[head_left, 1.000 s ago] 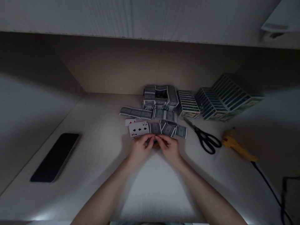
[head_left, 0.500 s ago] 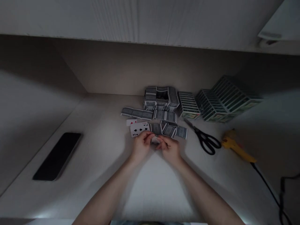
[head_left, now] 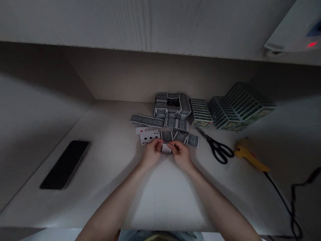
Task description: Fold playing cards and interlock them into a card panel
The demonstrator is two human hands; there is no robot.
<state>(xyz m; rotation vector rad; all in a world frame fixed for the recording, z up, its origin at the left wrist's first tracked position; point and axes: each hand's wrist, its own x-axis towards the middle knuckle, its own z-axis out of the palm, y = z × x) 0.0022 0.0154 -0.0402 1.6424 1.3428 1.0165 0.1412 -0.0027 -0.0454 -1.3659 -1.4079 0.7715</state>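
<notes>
Between my two hands is a small playing card, its white face up and its edges bent or folded. My left hand pinches its left side, and my right hand grips the right side with thumb and fingers. Just beyond my left hand lie a face-up spade card and a red-suit card. Several patterned card backs lie beyond my right hand. Farther back are a strip of joined cards and a box-like card structure with a square opening on top.
Black-handled scissors and a yellow glue gun with a black cord lie to the right. Stepped, ribbed card blocks stand at the back right. A phone lies at left. A shelf edge overhangs the back.
My fingers have shifted on the card, and more of its white face and near edge shows between them. The whole view has moved slightly; the surrounding things stay in place.
</notes>
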